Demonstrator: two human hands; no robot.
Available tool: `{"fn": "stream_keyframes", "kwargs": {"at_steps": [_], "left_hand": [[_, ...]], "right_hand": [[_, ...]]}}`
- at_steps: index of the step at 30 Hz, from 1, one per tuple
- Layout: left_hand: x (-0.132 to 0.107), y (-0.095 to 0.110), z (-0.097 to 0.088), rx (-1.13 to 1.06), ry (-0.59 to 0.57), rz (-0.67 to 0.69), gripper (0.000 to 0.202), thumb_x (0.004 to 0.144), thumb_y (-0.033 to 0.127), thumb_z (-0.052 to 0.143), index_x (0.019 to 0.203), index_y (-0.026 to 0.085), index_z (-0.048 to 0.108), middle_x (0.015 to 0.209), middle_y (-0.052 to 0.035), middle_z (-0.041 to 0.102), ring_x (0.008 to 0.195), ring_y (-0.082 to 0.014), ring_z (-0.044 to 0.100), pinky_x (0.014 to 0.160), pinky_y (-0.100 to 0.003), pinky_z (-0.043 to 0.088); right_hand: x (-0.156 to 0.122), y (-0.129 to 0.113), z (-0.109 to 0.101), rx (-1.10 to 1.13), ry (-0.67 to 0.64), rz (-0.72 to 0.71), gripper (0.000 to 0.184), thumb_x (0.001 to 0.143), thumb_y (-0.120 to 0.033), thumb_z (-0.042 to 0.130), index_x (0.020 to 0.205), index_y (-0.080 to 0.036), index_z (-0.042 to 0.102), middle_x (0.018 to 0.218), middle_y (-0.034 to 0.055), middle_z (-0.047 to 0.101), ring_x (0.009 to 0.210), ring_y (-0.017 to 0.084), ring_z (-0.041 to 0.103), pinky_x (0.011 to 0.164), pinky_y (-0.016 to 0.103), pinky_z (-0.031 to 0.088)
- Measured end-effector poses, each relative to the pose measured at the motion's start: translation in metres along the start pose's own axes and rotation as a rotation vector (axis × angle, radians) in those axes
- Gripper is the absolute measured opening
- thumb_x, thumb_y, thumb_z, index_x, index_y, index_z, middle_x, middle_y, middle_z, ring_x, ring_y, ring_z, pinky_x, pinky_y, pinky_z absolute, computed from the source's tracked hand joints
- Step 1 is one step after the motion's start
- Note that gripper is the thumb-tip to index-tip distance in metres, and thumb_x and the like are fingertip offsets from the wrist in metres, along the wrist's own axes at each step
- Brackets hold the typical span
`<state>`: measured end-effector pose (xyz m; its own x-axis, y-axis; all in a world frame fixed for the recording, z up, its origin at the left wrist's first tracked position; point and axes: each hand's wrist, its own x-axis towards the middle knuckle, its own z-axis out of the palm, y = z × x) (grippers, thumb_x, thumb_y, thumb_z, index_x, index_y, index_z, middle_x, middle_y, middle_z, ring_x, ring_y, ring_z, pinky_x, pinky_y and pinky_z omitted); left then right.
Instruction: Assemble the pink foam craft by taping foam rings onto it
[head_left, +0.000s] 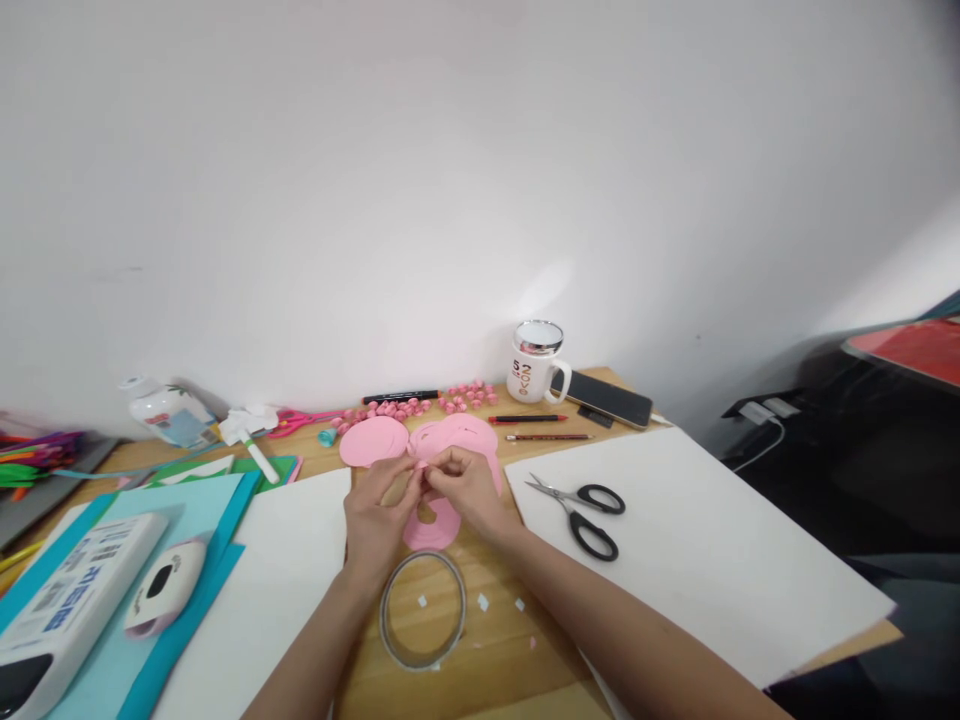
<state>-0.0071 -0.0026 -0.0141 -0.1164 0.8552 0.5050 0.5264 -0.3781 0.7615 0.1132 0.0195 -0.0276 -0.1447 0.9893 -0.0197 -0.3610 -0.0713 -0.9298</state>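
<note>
**Both hands pinch pink paper over the table**

The pink paper is held at mid-table, just in front of the person. Its upper end is caught between the fingertips of both hands, and its curled lower part lies on the table below them. The left hand grips it from the left with thumb and fingers closed. The right hand meets it from the right, pinching the same piece, so the fingertips of the two hands touch.

Just nearer the person lies a tape ring, flat on the wood, with a few small white scraps beside it. Behind the hands lie a pink disc and more pink cut-outs, then a row of small pink rolls and a black marker.

To the right, scissors rest on the near corner of a white sheet. Two pencils, a mug and a phone lie farther back. To the left are blue paper and a punch.
</note>
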Motion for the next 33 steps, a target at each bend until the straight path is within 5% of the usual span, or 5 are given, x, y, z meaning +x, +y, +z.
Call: {"fn": "stream_keyframes", "kwargs": {"at_steps": [12,21,33], "left_hand": [[-0.0004,-0.0061,0.0004,0.009,0.015,0.114,0.013,0.072,0.023,0.062,0.082,0.019,0.068,0.082,-0.0032,0.068,0.078,-0.0172,0.062,0.076,-0.031,0.050],[-0.0026,-0.0040,0.0017,0.068,0.025,0.097,0.014,0.073,0.027,0.061,0.085,0.021,0.066,0.085,-0.0022,0.068,0.080,-0.0174,0.062,0.075,-0.030,0.049],[-0.0040,-0.0090,0.0023,-0.004,0.023,0.020,0.014,0.072,0.026,0.062,0.085,0.021,0.067,0.085,-0.0023,0.068,0.079,-0.0173,0.062,0.075,-0.029,0.050]], "right_hand": [[0.0004,0.0017,0.0007,0.040,0.037,-0.067,0.015,0.061,-0.027,0.066,0.066,-0.015,0.058,0.059,-0.0006,0.062,0.051,0.013,0.060,0.054,0.026,0.051],[0.0004,0.0008,0.0009,-0.045,0.110,-0.167,0.008,0.060,-0.016,0.062,0.068,-0.016,0.061,0.062,-0.0007,0.063,0.055,0.011,0.058,0.055,0.022,0.047],[-0.0022,0.0038,0.0021,-0.084,0.084,-0.187,0.009,0.065,-0.022,0.061,0.071,-0.015,0.061,0.062,0.0004,0.063,0.057,0.013,0.060,0.059,0.025,0.049]]}}
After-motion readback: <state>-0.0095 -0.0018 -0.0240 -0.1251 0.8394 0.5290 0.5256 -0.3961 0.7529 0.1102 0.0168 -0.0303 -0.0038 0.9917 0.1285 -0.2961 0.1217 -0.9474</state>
